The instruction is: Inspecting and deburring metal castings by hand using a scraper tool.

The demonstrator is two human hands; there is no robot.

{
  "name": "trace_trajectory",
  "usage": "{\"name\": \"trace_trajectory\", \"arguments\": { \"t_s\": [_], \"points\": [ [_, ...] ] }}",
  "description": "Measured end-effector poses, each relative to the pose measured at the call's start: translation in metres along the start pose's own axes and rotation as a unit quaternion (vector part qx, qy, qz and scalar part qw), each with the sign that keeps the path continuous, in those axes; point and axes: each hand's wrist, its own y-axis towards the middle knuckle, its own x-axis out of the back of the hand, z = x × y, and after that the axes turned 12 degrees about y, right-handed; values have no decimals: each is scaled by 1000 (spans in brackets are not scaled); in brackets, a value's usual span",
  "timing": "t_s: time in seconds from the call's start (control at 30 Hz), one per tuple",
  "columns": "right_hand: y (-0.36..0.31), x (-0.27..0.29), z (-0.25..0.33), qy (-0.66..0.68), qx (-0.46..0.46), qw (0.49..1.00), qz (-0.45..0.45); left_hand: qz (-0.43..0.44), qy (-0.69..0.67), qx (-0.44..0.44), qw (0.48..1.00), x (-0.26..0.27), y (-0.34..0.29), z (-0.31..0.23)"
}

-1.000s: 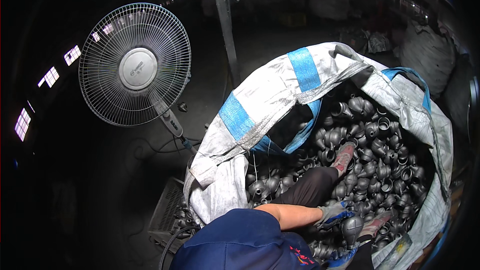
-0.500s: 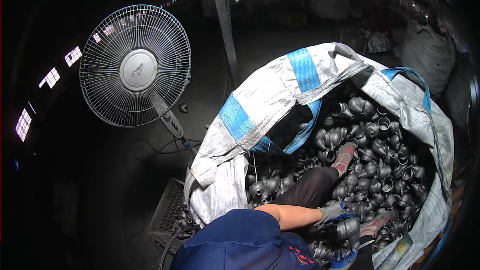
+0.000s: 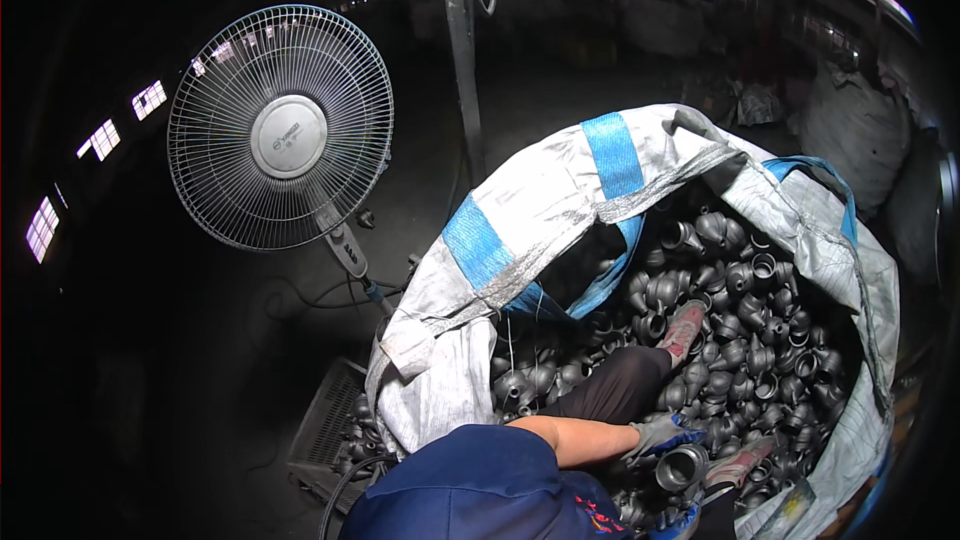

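Note:
My left hand (image 3: 660, 435), in a grey and blue glove, reaches in with its fingers stretched out above a dark grey pipe fitting (image 3: 684, 467). The fitting's round mouth faces up. My right hand (image 3: 680, 524), in a similar glove, is at the lower side of that fitting and seems to hold it; much of this hand is hidden at the lower edge. Around both hands lie many similar dark fittings (image 3: 765, 355), heaped inside a large white woven bag (image 3: 530, 175) with blue straps.
My feet in reddish shoes (image 3: 685, 330) rest among the fittings. Left of the bag stands a floor fan (image 3: 289, 136), with cables behind it. A plastic crate (image 3: 325, 420) with more fittings sits by the bag's lower left. A metal post (image 3: 462, 70) rises behind; another full sack (image 3: 850, 125) stands far right.
The fitting between my hands has turned, its open mouth now facing up, and has moved slightly left. My left hand has shifted a little left of it. The view has tilted slightly.

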Motion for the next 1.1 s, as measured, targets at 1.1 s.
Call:
{"name": "trace_trajectory", "arguments": {
  "t_s": [1.1],
  "points": [
    [21,0,12,-279,-76,956,43,-35,-24,-28,999,-18,10,27]
  ]
}}
